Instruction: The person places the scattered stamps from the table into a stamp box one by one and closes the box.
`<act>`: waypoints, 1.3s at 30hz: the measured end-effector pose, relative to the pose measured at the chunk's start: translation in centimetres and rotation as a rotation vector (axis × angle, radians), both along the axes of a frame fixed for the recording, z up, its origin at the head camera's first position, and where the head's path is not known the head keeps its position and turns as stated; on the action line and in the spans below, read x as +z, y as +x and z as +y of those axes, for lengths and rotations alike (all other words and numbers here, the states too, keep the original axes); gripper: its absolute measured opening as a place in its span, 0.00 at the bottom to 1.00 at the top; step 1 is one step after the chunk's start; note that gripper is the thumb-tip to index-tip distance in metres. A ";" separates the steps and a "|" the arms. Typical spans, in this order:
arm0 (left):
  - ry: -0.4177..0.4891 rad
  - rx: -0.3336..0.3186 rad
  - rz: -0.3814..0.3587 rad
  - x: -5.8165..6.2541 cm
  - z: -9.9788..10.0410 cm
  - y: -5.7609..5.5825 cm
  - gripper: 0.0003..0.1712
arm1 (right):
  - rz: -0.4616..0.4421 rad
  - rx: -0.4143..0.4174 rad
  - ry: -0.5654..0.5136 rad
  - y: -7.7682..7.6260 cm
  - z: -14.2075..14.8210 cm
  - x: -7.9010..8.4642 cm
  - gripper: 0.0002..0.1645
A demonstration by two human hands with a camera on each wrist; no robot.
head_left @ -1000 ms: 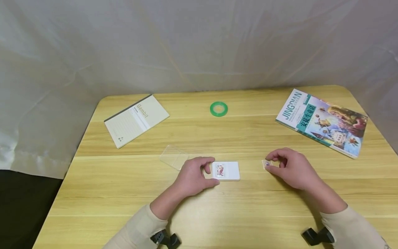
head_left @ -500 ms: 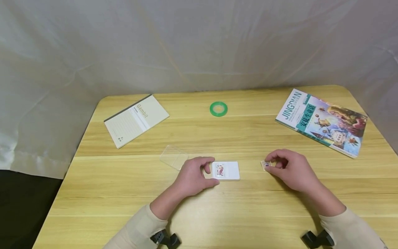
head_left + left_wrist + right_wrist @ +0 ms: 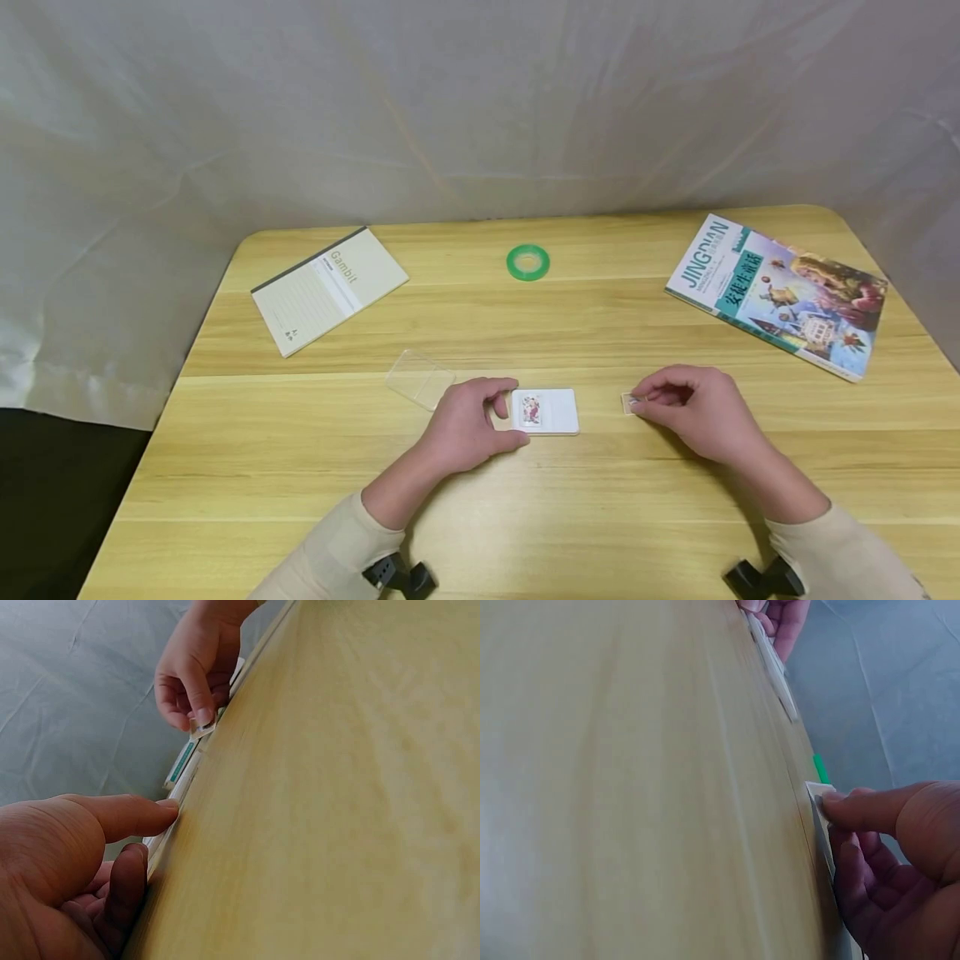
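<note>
My left hand (image 3: 467, 427) grips the flat white case (image 3: 561, 412) on the counter (image 3: 585, 517); my right hand (image 3: 701, 414) pinches a small card (image 3: 627, 404) near it.

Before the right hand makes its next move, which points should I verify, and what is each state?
1. Right hand pinches the small flat piece: ok.
2. Left hand grips the white case at its left end: ok.
3. Right part of the white case shows no picture: ok.
4. Clear plastic piece lies apart from the white case: ok.
5. Small flat piece fully visible: not ok, fingers partly cover it.
</note>
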State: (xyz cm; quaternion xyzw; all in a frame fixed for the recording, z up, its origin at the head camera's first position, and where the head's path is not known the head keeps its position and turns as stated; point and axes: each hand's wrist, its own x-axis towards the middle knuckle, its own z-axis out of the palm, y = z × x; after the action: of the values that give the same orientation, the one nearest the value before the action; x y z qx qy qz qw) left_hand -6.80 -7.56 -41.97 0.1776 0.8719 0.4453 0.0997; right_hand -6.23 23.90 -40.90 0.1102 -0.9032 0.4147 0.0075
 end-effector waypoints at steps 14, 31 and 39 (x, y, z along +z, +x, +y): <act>0.006 0.001 -0.002 0.0 0.0 0.0 0.36 | -0.144 0.020 -0.252 -0.4 -3.0 -0.3 0.08; 0.025 -0.002 0.001 0.0 0.0 -0.1 0.36 | -0.239 0.080 -0.351 -0.8 -6.0 -0.2 0.09; 0.021 0.001 -0.011 0.1 0.0 -0.1 0.37 | -0.197 0.113 -0.218 -0.9 -6.4 -0.5 0.08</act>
State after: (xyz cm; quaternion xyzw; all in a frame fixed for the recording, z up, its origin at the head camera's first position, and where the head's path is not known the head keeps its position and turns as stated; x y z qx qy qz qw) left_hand -6.89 -7.54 -41.86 0.1760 0.8668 0.4553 0.1024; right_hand -7.15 17.46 -41.37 0.1181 -0.8416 0.5189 -0.0923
